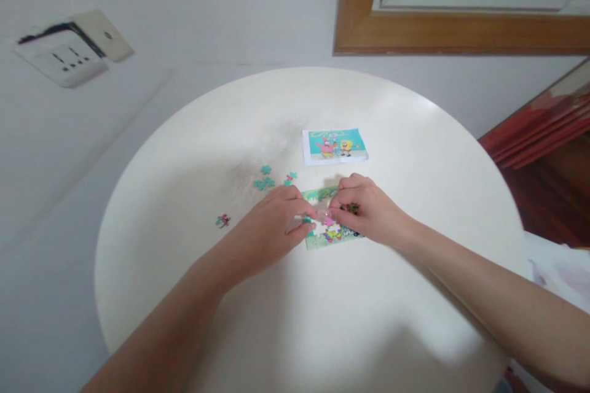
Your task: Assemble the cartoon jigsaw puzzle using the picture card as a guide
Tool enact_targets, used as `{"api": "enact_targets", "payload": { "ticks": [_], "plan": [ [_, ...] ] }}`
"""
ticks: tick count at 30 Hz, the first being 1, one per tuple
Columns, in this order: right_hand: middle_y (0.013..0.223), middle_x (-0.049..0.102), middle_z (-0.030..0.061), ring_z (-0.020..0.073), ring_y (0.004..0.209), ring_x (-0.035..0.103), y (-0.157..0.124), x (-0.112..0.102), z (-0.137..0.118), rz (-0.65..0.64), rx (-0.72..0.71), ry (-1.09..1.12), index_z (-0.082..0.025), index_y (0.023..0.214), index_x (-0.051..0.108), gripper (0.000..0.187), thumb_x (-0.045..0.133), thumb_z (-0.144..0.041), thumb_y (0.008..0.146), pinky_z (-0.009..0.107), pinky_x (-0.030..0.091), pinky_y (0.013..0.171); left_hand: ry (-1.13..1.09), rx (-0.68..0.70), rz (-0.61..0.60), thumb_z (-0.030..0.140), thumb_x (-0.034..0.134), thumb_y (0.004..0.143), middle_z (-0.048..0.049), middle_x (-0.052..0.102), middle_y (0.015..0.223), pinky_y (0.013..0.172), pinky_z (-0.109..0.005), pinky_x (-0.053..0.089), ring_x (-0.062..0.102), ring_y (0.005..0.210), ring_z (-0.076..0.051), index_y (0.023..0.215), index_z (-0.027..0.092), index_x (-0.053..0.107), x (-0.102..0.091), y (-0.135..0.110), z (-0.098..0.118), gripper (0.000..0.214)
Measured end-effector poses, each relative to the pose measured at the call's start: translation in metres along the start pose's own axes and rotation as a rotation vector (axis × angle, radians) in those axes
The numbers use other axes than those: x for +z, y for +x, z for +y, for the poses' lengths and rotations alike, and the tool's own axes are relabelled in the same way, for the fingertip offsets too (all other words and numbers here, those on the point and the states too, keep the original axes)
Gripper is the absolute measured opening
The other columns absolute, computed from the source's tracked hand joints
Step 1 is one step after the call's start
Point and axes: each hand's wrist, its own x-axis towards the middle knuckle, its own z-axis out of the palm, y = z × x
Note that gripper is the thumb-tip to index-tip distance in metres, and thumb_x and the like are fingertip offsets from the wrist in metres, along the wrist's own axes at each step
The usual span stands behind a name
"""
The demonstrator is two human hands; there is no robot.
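Observation:
A partly assembled jigsaw puzzle [318, 243] lies flat on the white table, with a gap in its middle left where white shows through. My right hand [364, 206] covers part of its right side, thumb and forefinger pinched at a small pink puzzle piece [328, 221] over the gap. At the puzzle's left edge is my left hand [281, 221], its thumb and forefinger a little apart with nothing visible between them. Behind the puzzle lies a picture card [335, 146] with a pink starfish and a yellow sponge figure.
Loose teal puzzle pieces [264, 183] lie beyond my left hand, and a dark pink piece [223, 220] sits farther left. The round white table [152, 215] stands by a wall with a socket [64, 58]. A wood-framed window [442, 31] is behind, red fabric [544, 126] at right.

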Motion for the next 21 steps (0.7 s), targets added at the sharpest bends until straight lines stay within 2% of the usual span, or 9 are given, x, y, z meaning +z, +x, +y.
{"api": "enact_targets", "payload": {
  "ticks": [3,12,15,21],
  "plan": [
    [0.070,0.055,0.0014,0.0168,0.078,0.050,-0.001,0.003,-0.005,0.033,0.029,0.017,-0.019,0.071,0.069,0.019,0.063,-0.025,0.088,0.030,0.035,0.073,-0.012,0.024,-0.014,0.022,0.061,0.086,-0.0050,0.059,0.091,0.092,-0.036,0.042,0.054,0.095,-0.021,0.096,0.020,0.072,0.004,0.000,0.002,0.015],
    [0.067,0.052,0.0007,0.0161,0.074,0.050,-0.002,0.003,-0.008,0.061,0.019,0.076,-0.019,0.066,0.065,0.025,0.060,-0.025,0.089,0.029,0.036,0.072,-0.126,0.031,-0.023,0.026,0.052,0.093,-0.0027,0.059,0.086,0.080,-0.030,0.042,0.054,0.086,-0.017,0.090,0.020,0.070,0.004,0.002,0.000,0.020],
    [0.067,0.053,0.0011,0.0163,0.074,0.050,-0.002,0.000,-0.007,0.054,-0.018,0.068,-0.018,0.067,0.065,0.024,0.059,-0.024,0.090,0.029,0.036,0.072,-0.156,0.017,-0.008,0.026,0.052,0.093,-0.0020,0.059,0.087,0.080,-0.029,0.042,0.054,0.086,-0.017,0.088,0.020,0.069,0.003,0.002,0.001,0.019],
    [0.075,0.059,0.0045,0.0180,0.079,0.051,-0.002,-0.009,0.001,-0.041,-0.146,-0.002,-0.018,0.079,0.069,0.019,0.057,-0.025,0.091,0.031,0.037,0.074,-0.155,0.001,0.014,0.027,0.050,0.092,-0.0019,0.057,0.086,0.084,-0.032,0.041,0.054,0.087,-0.018,0.085,0.019,0.066,0.003,0.005,0.005,0.019]
  ]
}}
